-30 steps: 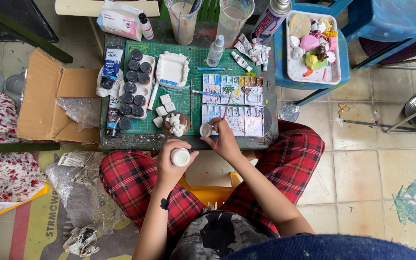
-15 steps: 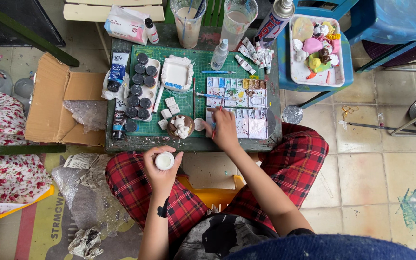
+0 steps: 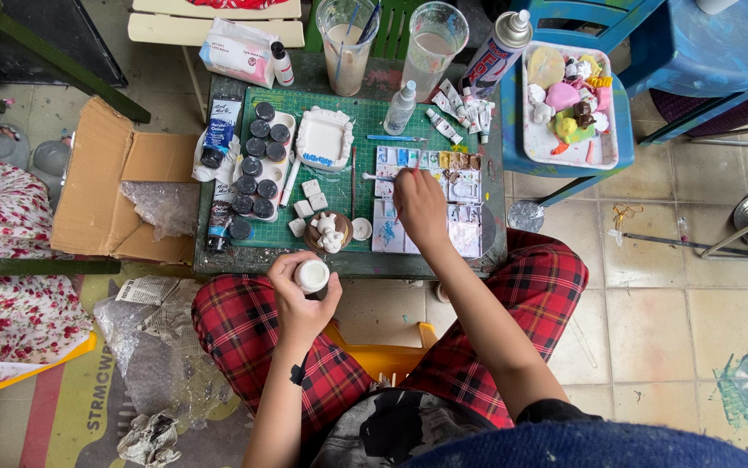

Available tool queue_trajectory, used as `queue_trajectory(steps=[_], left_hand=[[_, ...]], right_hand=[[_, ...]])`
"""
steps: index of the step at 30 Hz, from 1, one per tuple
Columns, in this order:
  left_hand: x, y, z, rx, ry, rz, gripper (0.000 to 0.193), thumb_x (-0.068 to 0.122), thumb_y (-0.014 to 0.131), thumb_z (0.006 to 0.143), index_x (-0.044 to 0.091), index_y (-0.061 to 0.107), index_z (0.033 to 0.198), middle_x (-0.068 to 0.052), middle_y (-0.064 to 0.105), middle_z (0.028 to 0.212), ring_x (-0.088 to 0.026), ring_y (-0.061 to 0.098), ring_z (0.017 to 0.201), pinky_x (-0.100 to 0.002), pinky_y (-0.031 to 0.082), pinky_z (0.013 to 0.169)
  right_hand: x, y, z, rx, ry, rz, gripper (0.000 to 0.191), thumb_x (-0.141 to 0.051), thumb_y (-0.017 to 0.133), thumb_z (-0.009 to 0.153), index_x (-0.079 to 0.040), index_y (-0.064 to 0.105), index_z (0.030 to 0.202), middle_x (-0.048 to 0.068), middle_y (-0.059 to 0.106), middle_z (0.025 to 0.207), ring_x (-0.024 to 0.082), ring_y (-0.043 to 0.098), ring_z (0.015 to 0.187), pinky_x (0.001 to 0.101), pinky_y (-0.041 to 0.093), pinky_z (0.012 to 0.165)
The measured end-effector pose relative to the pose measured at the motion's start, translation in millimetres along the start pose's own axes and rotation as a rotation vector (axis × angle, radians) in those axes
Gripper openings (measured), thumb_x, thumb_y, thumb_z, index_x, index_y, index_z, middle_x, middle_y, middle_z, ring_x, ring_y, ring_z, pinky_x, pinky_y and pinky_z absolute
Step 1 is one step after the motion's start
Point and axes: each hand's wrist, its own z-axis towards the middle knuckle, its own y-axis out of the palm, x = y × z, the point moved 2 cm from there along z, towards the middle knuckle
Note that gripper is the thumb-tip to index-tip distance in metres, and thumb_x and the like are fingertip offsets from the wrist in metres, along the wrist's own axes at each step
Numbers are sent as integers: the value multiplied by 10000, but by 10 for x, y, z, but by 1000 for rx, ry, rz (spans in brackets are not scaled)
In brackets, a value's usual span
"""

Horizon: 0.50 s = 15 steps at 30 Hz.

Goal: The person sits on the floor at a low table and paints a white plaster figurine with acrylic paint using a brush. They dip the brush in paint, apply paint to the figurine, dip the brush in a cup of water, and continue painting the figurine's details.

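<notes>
My left hand [image 3: 297,301] holds a small white plaster piece [image 3: 311,275] over my lap, just in front of the small table's near edge. My right hand [image 3: 420,208] reaches onto the table and grips a thin brush [image 3: 381,176], its tip over the white paint palette [image 3: 465,186] with coloured wells. A white plaster figure on a brown base [image 3: 328,232] stands on the green cutting mat [image 3: 363,132] between the hands. Red tartan trousers cover my knees below the table.
On the mat lie dark paint jars [image 3: 257,169], a white tray [image 3: 324,139], paint tubes [image 3: 460,108] and a small bottle [image 3: 401,108]. Two water cups [image 3: 346,35] stand behind. A blue stool holds a tray of painted figures [image 3: 569,104]. An open cardboard box [image 3: 110,195] sits left.
My right hand moved from the table's front up to the palette, holding the brush. My left hand stayed over my lap with the white piece. The view shifted slightly downward.
</notes>
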Motion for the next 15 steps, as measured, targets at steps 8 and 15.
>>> queue_trajectory(steps=[8,15], left_hand=[[141,475,224,-168,69,100,686,48,766,950,-3,264,1414,-188,622,1280,-310,671,1170,-408,536,1008],[224,927,421,-303,100,179,747,6,800,827,49,367,1433,-107,644,1353,-354,618,1271,-421,527,1037]], right_hand=[[227,-792,-836,326,453,541,367,65,678,920,-55,338,990,153,612,1101,154,651,880,239,539,671],[348,-1074,-1156,359,646,1046,277,44,619,1012,-38,466,1228,86,586,1089,140,678,853,268,586,740]])
